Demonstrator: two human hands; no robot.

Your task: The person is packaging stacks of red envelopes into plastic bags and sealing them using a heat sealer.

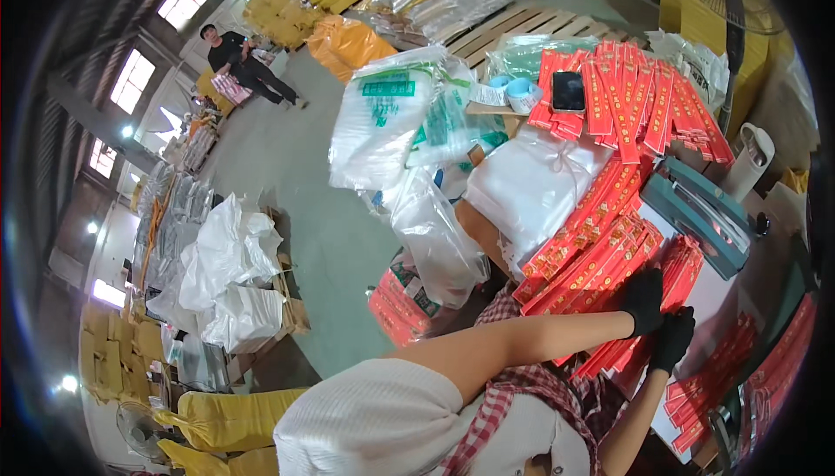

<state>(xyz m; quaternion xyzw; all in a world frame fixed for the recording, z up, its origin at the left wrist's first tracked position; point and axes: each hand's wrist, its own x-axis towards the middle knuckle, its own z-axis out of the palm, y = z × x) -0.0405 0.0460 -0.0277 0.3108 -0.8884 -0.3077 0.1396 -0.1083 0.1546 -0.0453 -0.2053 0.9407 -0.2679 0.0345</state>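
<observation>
Hands (pixel 658 319) in black gloves, gripping red packets (pixel 609 259)

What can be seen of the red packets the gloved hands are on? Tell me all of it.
The red packets are long, narrow, flat sleeves, glossy like plastic wrap, with gold print. They lie fanned in overlapping rows across the worktable, sloping toward the person. The black-gloved left hand and right hand press on the nearest bunch. More lie beyond, under a black phone.

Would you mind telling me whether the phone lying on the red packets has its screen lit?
Off: the phone lies flat on the red packets, its screen dark.
</observation>
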